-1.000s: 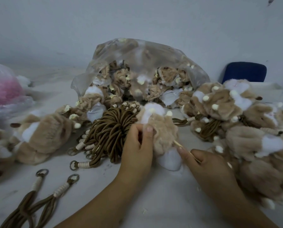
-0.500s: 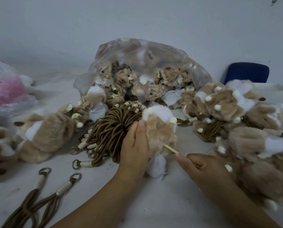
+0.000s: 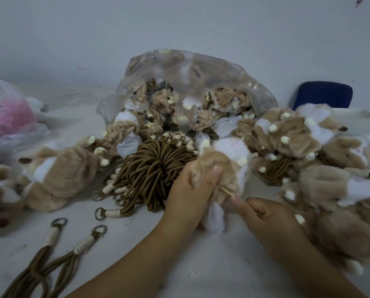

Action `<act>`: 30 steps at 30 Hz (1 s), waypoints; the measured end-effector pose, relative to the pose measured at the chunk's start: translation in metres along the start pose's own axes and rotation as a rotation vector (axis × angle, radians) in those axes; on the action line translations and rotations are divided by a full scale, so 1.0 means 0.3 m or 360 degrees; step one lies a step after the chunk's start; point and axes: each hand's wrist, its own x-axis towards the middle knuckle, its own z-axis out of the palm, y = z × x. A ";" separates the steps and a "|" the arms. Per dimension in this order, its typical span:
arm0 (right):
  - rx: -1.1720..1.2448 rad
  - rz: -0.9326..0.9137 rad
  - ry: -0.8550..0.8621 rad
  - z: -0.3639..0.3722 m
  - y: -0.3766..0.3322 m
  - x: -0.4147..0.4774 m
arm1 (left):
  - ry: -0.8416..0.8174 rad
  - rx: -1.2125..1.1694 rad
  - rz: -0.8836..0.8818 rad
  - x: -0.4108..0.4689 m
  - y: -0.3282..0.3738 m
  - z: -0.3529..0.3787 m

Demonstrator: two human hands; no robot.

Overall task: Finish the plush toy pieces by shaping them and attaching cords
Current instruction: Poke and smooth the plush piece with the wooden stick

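A tan and white plush piece (image 3: 223, 163) with cream nubs stands at the table's centre, white fabric trailing below it. My left hand (image 3: 190, 196) grips it from the left, thumb pressed on the tan fur. My right hand (image 3: 265, 216) pinches a thin wooden stick (image 3: 227, 191) whose tip is pushed into the plush. A bundle of brown cords (image 3: 151, 168) with cream wraps and metal rings lies just left of my left hand.
An open clear bag (image 3: 186, 82) of unshaped plush pieces sits behind. Shaped plush pieces are heaped at right (image 3: 321, 168) and left (image 3: 59, 175). Two loose cords (image 3: 57, 252) lie front left. A pink-filled bag (image 3: 5, 119) is far left, a blue chair (image 3: 323, 94) at right.
The stick has gone deeper into the plush, with less of it showing. My left thumb slid lower on the fur, and the plush turned so its white top faces right.
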 end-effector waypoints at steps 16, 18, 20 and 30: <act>-0.0278 -0.0100 -0.0027 -0.034 -0.025 -0.006 | 0.0105 0.0135 0.0082 0.002 0.014 -0.025; -0.0191 -0.0159 -0.0024 -0.032 -0.028 -0.007 | 0.0029 0.0098 0.0078 -0.004 0.016 -0.020; -0.0044 -0.0209 0.0031 -0.022 -0.029 -0.007 | -0.0069 0.0086 0.0105 -0.012 0.024 0.000; 0.0034 -0.0101 0.0011 0.011 -0.026 -0.002 | -0.0042 0.0148 0.0158 -0.028 -0.001 0.009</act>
